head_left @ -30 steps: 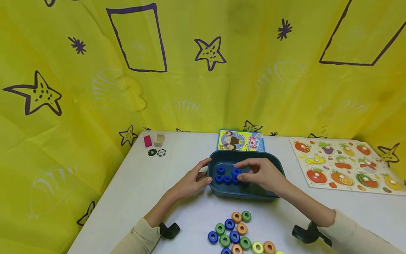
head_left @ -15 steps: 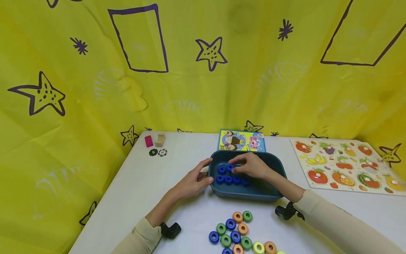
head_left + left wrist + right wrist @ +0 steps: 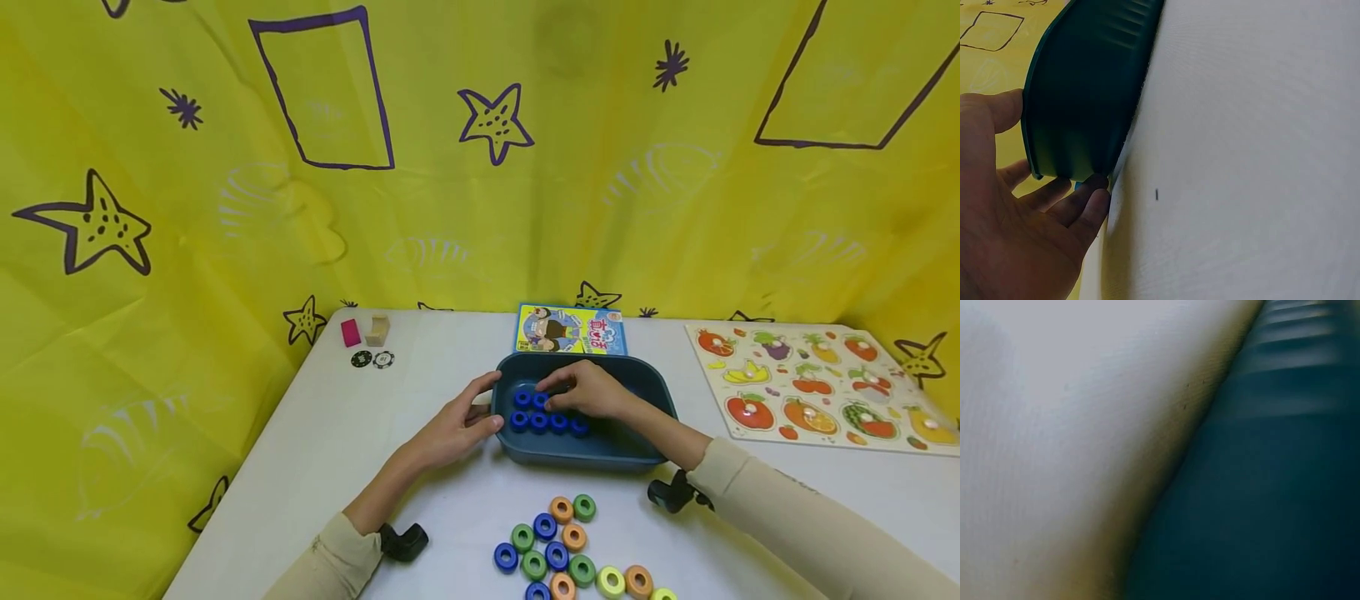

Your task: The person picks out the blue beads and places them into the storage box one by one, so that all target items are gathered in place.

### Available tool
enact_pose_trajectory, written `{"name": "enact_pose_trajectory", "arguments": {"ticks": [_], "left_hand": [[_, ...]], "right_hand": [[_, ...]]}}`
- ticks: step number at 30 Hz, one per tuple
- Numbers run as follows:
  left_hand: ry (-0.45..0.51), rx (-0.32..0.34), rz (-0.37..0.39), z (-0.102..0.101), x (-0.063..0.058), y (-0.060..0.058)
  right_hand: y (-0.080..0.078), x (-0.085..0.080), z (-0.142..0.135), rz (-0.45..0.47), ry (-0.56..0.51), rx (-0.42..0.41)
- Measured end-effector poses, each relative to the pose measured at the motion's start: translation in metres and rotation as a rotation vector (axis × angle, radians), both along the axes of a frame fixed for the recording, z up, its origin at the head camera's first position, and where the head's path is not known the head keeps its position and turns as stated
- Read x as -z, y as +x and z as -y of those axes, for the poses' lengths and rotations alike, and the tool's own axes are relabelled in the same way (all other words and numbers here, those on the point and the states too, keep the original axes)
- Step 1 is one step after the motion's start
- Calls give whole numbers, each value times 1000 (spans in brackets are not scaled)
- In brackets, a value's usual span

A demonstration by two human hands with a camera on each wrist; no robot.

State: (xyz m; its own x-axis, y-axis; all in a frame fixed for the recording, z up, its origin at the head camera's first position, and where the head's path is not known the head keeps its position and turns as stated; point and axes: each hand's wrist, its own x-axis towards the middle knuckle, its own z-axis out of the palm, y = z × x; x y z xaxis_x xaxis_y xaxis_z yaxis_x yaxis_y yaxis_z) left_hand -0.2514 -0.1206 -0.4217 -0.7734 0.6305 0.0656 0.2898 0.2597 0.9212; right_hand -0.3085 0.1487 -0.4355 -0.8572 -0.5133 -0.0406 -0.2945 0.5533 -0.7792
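Note:
A dark teal plastic bin (image 3: 600, 454) stands on the table. Inside, toward its left end, several blue rings (image 3: 519, 421) lie in two rows. My right hand (image 3: 592, 392) reaches into the bin and pinches a blue ring (image 3: 541, 402) at the right end of the back row. From outside, my left hand (image 3: 453, 429) rests against the bin's left end, fingers and thumb spread along it. In the left wrist view the left hand (image 3: 1029, 219) touches the bin's outer wall (image 3: 1079, 94). The right wrist view shows the bin's ribbed side (image 3: 1272, 487), without the hand.
Loose blue, green, orange and yellow rings (image 3: 581, 572) lie in front of the bin. Behind it is a colourful box (image 3: 570, 329). A fruit puzzle board (image 3: 817, 387) lies at right. Two chips (image 3: 362, 358), a pink block (image 3: 351, 332) and a small wooden piece (image 3: 377, 331) sit back left.
My right hand has moved left and slightly back inside the bin, bringing the blue ring down into place beside the back row's left ring. The left hand stays put.

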Motion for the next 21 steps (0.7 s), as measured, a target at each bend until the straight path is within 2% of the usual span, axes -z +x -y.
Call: {"name": "enact_pose_trajectory", "arguments": {"ticks": [6, 10, 12, 16, 18, 21], "left_hand": [[-8, -10, 2, 0, 0, 1], [-14, -11, 1, -1, 0, 1], [-9, -12, 1, -2, 0, 1], [-4, -21, -5, -2, -2, 1], [-6, -22, -6, -1, -2, 1], [-3, -21, -8, 0, 0, -1]], "right_hand": [[9, -6, -1, -21, -12, 64], [32, -23, -2, -34, -66, 45], [49, -34, -3, -23, -106, -8], [87, -48, -3, -4, -170, -196], [106, -48, -2, 16, -193, -284], [131, -42, 4, 85, -211, -365]]}}
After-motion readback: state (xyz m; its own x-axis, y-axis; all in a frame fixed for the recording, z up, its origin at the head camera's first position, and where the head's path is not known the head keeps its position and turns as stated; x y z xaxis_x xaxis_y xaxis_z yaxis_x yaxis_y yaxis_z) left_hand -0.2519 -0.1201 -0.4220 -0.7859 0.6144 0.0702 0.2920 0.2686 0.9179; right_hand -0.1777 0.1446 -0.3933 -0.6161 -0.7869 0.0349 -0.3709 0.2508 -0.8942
